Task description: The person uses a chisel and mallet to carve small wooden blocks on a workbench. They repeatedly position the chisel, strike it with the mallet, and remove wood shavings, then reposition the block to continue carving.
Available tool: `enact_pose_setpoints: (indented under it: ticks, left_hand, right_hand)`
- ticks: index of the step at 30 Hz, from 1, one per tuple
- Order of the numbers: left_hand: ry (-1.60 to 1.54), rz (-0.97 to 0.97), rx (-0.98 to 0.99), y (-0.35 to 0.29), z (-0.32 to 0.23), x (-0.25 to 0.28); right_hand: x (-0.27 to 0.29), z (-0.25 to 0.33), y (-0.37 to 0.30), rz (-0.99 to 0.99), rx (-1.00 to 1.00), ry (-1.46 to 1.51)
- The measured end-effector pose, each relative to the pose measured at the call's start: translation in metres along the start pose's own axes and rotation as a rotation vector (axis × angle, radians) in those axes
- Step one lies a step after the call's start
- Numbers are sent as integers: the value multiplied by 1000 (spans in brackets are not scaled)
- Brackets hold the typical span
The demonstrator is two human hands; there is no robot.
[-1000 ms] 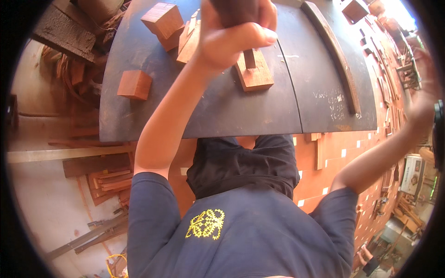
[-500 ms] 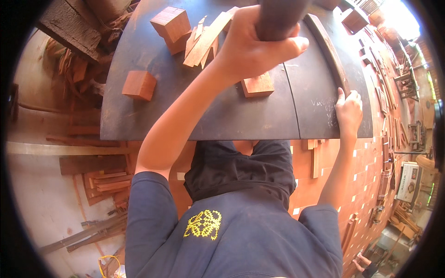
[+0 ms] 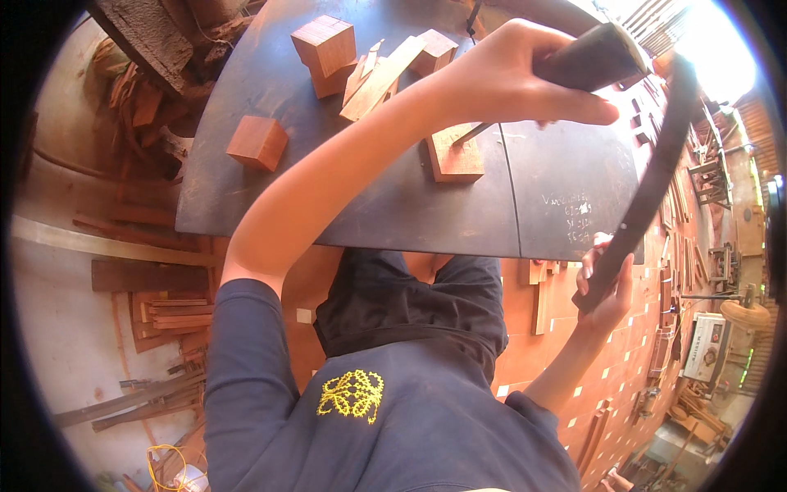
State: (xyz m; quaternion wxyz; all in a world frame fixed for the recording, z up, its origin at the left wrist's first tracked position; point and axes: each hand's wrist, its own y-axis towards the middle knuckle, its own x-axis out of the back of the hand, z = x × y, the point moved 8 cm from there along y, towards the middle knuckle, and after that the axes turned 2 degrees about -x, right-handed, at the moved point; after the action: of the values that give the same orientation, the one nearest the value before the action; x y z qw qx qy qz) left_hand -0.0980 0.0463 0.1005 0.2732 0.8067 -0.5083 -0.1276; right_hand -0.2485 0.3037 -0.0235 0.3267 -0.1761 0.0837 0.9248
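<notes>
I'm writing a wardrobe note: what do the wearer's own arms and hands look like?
The left sleeve and right sleeve are short, dark navy and plain, part of a shirt with a yellow emblem on the chest. Both forearms are bare. The left hand and right hand are ungloved, with no watch or bracelet showing.

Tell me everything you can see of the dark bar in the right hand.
The dark bar is long, narrow and, in this fisheye view, bowed; it looks like wood. A pale spot shows above the right hand, which grips the bar's near end. It slants up past the right side of the table, its far end beside bright glare.
</notes>
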Motion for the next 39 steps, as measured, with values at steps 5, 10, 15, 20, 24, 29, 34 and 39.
enact_pose_setpoints:
  ticks: [5,10,15,20,24,29,34,39]
  left_hand:
    - [13,-6,-98,16,-13,-21]
    - [163,-97,-235,10,-17,-21]
    - [-63,-144,-96,22,-7,7]
    - [64,-116,-291,3,-20,-4]
    - [66,-52,-318,-4,-22,-28]
    - [88,-71,-289,-2,-25,-19]
    - [-21,-91,-285,-5,-27,-19]
    - [12,-102,-392,-2,-31,-20]
  right_hand:
    - [9,47,-1,-170,256,-283]
    - [34,91,-37,-244,286,-305]
    - [2,104,-53,-99,337,-262]
    - [-18,101,-57,-209,289,-646]
    - [-22,102,-68,-308,560,-573]
    - [-26,113,-76,-280,625,-561]
    - [-44,110,-79,-378,651,-1305]
    - [-45,82,-80,-356,754,-854]
